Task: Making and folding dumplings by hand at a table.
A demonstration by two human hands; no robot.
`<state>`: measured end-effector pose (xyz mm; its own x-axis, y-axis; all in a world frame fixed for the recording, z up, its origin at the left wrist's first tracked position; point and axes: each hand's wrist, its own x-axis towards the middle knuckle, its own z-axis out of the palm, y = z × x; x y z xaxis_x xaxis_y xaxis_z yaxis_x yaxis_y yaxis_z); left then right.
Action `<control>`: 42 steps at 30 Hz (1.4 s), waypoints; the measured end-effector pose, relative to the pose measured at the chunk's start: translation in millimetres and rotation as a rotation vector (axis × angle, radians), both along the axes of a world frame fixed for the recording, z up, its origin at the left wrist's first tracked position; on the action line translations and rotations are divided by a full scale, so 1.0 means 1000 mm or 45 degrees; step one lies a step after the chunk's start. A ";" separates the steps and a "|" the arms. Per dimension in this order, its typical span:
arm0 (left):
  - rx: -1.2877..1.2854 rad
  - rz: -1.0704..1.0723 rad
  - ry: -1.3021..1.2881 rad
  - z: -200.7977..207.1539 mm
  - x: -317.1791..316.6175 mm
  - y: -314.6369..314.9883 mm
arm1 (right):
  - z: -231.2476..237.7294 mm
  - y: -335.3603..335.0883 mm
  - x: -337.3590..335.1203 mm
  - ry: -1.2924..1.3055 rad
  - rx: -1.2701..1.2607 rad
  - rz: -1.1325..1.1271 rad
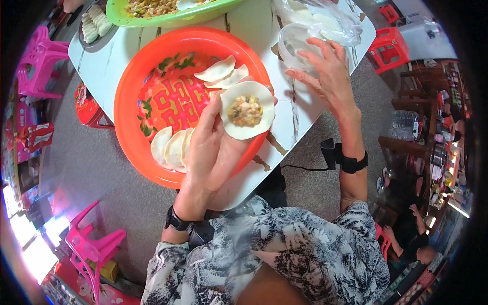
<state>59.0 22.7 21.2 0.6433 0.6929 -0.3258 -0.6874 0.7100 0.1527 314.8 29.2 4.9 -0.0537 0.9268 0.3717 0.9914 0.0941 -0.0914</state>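
A round dumpling wrapper (247, 110) lies open on the fingers of the left hand (213, 145), a mound of chopped filling (244, 111) at its middle. The hand cups it flat, palm up, over the near right rim of the orange tray (133, 96). On that tray, three folded dumplings (173, 147) lie just left of the hand, and two more (223, 73) sit just beyond the wrapper.

The right hand (328, 71) is well off to the tray's right, fingers spread wide and holding nothing, reaching at a clear plastic tub (295, 46) on the bench (254, 25). A green bowl (168, 12) of filling stands past the tray's far edge.

With only one hand under it, the soft wrapper could sag or tip, and the filling might slide off. The heap looks generous; pinched shut carelessly, the seam may split.
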 end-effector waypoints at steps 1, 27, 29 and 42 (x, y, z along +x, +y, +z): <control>-0.004 0.008 0.003 -0.001 0.001 0.000 | 0.004 -0.001 -0.002 0.010 0.005 -0.011; 0.118 -0.032 -0.018 -0.004 -0.005 -0.006 | 0.048 -0.039 -0.082 0.270 -0.015 0.463; 0.115 -0.017 -0.024 -0.003 -0.008 -0.004 | 0.047 -0.040 -0.081 0.258 -0.002 0.475; 0.112 0.027 -0.105 0.000 -0.009 0.000 | 0.048 -0.057 -0.081 0.265 0.001 0.388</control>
<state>49.6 23.1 21.5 0.6502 0.7303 -0.2096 -0.7150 0.6814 0.1561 234.3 -27.4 52.6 -0.2503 0.8795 0.4047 0.8779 0.3824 -0.2880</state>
